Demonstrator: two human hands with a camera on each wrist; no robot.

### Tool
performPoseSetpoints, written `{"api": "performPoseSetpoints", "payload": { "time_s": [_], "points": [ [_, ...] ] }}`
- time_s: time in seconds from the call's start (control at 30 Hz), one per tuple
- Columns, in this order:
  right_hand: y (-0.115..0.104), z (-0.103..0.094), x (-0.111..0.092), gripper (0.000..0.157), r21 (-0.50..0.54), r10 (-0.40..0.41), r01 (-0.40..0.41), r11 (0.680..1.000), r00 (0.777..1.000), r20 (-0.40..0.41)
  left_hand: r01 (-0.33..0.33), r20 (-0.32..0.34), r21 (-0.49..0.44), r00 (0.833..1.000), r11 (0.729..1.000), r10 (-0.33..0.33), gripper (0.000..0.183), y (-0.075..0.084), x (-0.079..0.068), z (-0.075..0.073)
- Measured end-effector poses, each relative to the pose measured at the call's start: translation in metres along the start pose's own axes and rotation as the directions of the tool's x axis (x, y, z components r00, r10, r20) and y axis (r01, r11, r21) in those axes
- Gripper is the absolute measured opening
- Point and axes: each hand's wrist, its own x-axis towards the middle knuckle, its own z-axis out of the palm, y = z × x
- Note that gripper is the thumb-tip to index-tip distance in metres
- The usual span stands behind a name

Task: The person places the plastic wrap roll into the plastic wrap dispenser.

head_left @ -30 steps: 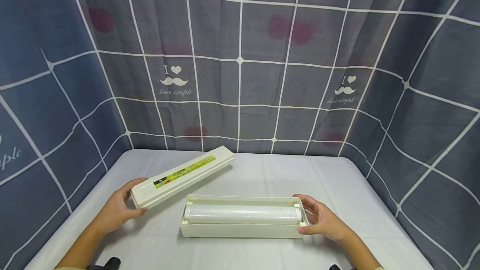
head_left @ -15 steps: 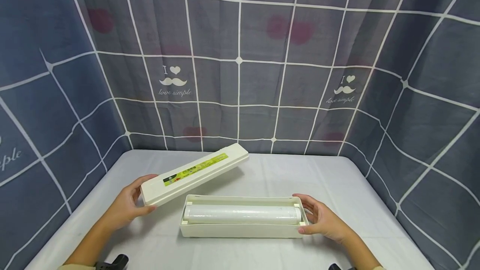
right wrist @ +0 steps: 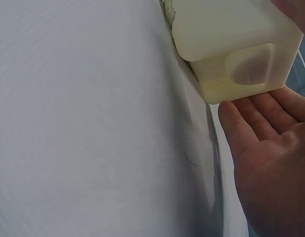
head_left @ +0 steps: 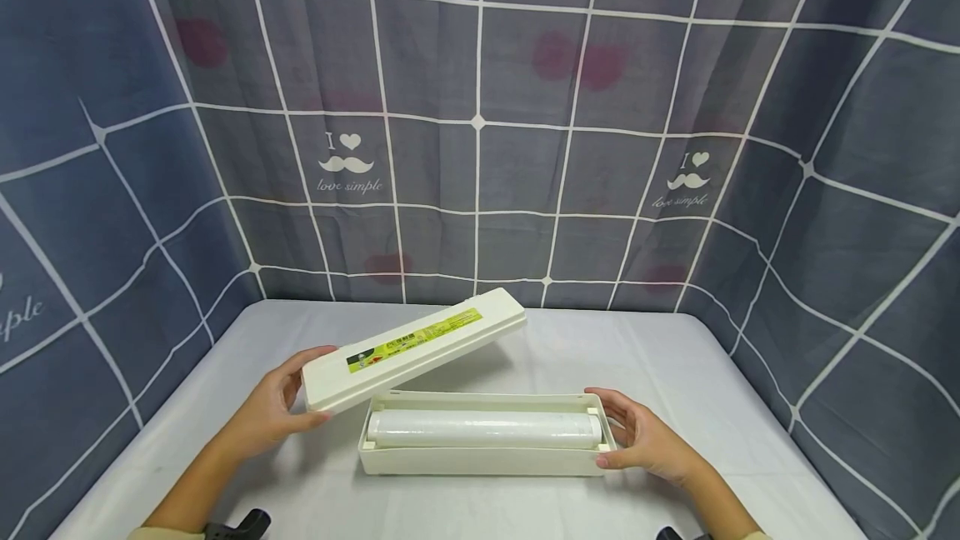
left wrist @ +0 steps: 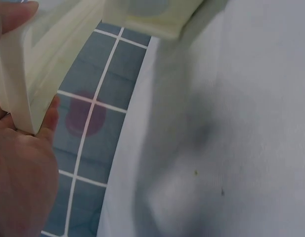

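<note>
My left hand point(head_left: 264, 412) grips the left end of a long cream lid point(head_left: 416, 354) with a green and yellow label, thumb in front and fingers behind. The lid is tilted, its far end up and to the right, and it overlaps the back left corner of the box in the head view. A cling film roll point(head_left: 483, 428) lies inside the long cream cling film box point(head_left: 480, 462), which stands on the table. My right hand point(head_left: 651, 446) holds the box's right end, thumb at the near corner. In the right wrist view, fingers point(right wrist: 236, 123) touch the box point(right wrist: 231, 24).
A white cloth point(head_left: 720, 390) covers the table. Dark blue-grey curtains point(head_left: 517, 165) with white grid lines stand along the back and both sides. A black wrist strap piece point(head_left: 251, 526) shows at the left forearm.
My left hand has moved to the right with the lid, bringing the lid closer to the box and over its back left corner. The right hand and the box have stayed still.
</note>
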Motion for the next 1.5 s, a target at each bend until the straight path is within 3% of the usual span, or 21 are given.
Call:
{"api": "performPoseSetpoints", "payload": {
  "time_s": [0.33,0.73,0.97,1.2,1.5],
  "points": [
    [-0.001,-0.001,0.000,0.097,0.018,-0.006,0.005,1.000,1.000,0.002,-0.004,0.035,-0.060,0.999,0.998,0.006,0.084,0.011,0.006,0.012],
    [-0.001,-0.002,-0.002,0.098,-0.002,0.009,-0.009,1.000,1.000,-0.004,-0.083,0.086,-0.090,0.992,0.992,0.091,0.085,0.011,0.010,0.021],
    [0.000,-0.004,0.000,0.092,-0.043,-0.059,0.058,0.997,0.998,-0.021,-0.075,0.106,-0.105,0.991,0.992,0.086,0.084,0.011,0.010,0.027],
    [-0.009,-0.004,0.008,0.080,-0.137,-0.067,0.053,0.989,0.993,-0.100,-0.061,0.127,-0.144,0.989,0.988,0.080,0.085,0.014,0.012,0.033],
    [-0.024,-0.004,0.027,0.082,-0.228,-0.116,0.073,0.971,0.977,-0.181,-0.076,0.151,-0.173,0.983,0.982,0.102,0.085,0.014,0.014,0.038]
  ]
}}
